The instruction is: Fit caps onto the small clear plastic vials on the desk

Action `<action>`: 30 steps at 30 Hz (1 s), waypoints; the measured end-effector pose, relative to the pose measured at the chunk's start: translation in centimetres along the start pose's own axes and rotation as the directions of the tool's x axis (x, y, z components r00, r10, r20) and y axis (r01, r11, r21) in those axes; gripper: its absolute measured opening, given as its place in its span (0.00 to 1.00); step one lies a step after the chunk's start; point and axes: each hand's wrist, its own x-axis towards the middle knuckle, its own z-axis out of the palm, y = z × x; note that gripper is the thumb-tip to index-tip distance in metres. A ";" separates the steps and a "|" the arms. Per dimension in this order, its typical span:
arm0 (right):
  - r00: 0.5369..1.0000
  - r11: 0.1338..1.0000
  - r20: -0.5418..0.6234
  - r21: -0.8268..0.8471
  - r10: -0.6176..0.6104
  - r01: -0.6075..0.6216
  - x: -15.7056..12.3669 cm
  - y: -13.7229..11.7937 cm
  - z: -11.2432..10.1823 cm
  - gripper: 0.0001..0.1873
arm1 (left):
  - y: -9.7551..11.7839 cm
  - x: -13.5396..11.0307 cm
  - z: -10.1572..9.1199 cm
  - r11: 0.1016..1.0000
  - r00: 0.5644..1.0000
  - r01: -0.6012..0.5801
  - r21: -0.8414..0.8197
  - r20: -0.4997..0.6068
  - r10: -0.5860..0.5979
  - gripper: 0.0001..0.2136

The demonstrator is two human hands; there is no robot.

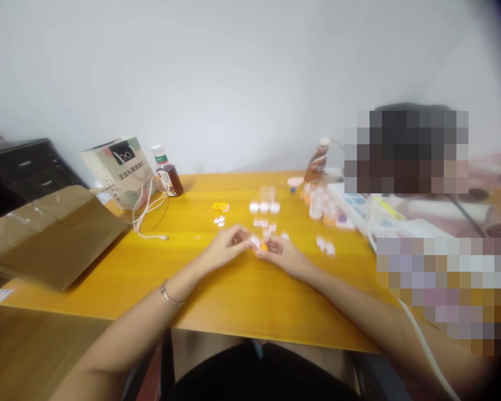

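Near the middle of the table, my left hand [229, 245] pinches the clear end of a small clear container with an orange end [256, 242]. My right hand [281, 253] has its fingers closed round the orange end. What lies inside the container is too blurred to make out. Just beyond my hands are small white printed pieces [260, 223]. Behind those stand white round lids or jars [264, 207] in a row. Yellow discs [220, 206] and small white discs [219, 220] lie to the left, and more white pieces [325, 245] lie to the right.
On the left are a cardboard box [58, 234], a paper bag [121, 172], a brown bottle [169, 175] and a white cable [144, 220]. At the right stand a drink bottle [316, 164], several small containers [319, 205] and a power strip [348, 203]. Another person sits at the right.
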 end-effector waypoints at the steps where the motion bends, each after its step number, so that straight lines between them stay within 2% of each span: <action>1: 1.000 1.000 0.002 -0.007 0.004 -0.004 0.0 0.0 0.0 0.14 | 0.0 0.0 -0.1 1.000 0.999 -0.014 -0.020 0.035 0.015 0.13; 4: 1.000 1.000 0.016 -0.024 0.003 -0.002 0.0 0.1 0.0 0.15 | 0.4 0.0 -0.4 0.988 0.984 -0.094 -0.122 0.138 0.111 0.14; 6: 1.000 0.999 0.022 -0.032 -0.009 0.009 0.1 0.2 0.0 0.15 | 0.6 -0.1 -0.3 0.986 0.988 -0.091 -0.142 0.109 0.107 0.18; 8: 1.000 0.999 0.019 -0.035 -0.024 0.025 0.1 0.3 0.0 0.15 | 0.7 -0.1 -0.1 0.995 0.999 -0.032 -0.094 0.029 0.035 0.19; 10: 0.999 0.999 0.018 -0.037 -0.029 0.030 0.1 0.3 0.0 0.15 | 0.8 -0.1 0.0 0.999 1.000 0.018 -0.042 -0.012 -0.018 0.15; 11: 0.999 0.999 0.019 -0.039 -0.026 0.027 0.1 0.2 0.0 0.15 | 0.8 -0.1 0.0 0.999 1.000 0.012 -0.036 0.004 -0.011 0.13; 13: 1.000 0.999 0.025 -0.042 -0.016 0.017 0.0 0.1 0.0 0.15 | 0.9 -0.1 -0.2 0.995 0.994 -0.061 -0.079 0.091 0.068 0.10; 15: 1.000 0.999 0.022 -0.040 -0.014 0.015 -0.1 0.0 0.0 0.15 | 1.0 -0.1 -0.4 0.982 0.981 -0.131 -0.133 0.128 0.148 0.11; 17: 1.000 0.999 0.007 -0.037 -0.022 0.022 -0.1 -0.1 0.1 0.15 | 0.9 -0.2 -0.4 0.987 0.990 -0.120 -0.109 0.060 0.127 0.15; 19: 1.000 0.999 -0.004 -0.046 -0.023 0.023 -0.1 -0.2 0.1 0.14 | 0.9 -0.2 -0.4 0.998 0.999 -0.050 -0.045 -0.012 0.049 0.17; 21: 1.000 0.999 0.004 -0.051 -0.016 0.017 -0.1 -0.2 0.1 0.14 | 0.9 -0.2 -0.4 0.999 0.999 -0.037 -0.028 0.035 0.038 0.13; 23: 1.000 0.999 0.016 -0.051 -0.014 0.015 -0.1 -0.1 0.0 0.14 | 1.0 -0.2 -0.5 0.992 0.985 -0.109 -0.069 0.124 0.117 0.10; 25: 1.000 0.998 0.021 -0.054 -0.019 0.020 -0.1 -0.1 0.0 0.15 | 1.0 -0.1 -0.6 0.982 0.979 -0.159 -0.100 0.117 0.170 0.11; 28: 1.000 0.998 0.022 -0.060 -0.017 0.018 -0.1 -0.2 0.0 0.14 | 1.0 -0.1 -0.5 0.996 0.998 -0.066 -0.058 0.009 0.066 0.16; 30: 1.000 0.998 0.023 -0.068 -0.013 0.014 -0.2 -0.3 0.0 0.14 | 1.0 -0.1 -0.4 0.999 0.999 -0.029 -0.043 0.035 0.031 0.13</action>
